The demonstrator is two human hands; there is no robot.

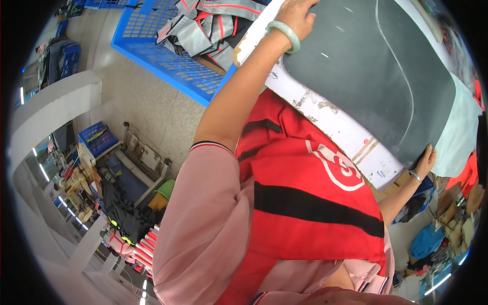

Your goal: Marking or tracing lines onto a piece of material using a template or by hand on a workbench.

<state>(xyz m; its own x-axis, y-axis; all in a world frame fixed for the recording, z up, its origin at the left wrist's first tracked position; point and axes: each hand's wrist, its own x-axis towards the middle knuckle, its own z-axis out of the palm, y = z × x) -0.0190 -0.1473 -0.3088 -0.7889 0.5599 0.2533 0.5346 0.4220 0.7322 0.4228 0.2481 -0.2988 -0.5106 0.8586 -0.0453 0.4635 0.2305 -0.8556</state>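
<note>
Spanning a dark sheet (pixel 351 71), flat on the white bench (pixel 333 108), with left hand (pixel 299 19) at its upper-left edge and right hand (pixel 425 161), well apart, touching its lower-right corner; gripping or merely resting, impossible to tell.

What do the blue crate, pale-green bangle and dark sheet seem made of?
Blue crate: likely moulded plastic, satin finish; uniform colour, lattice walls. Pale-green bangle: maybe polished stone, glass or plastic; smooth, cloudy, glossy. Dark sheet: unclear, perhaps coated cloth or film; even surface, soft sheen.
</note>
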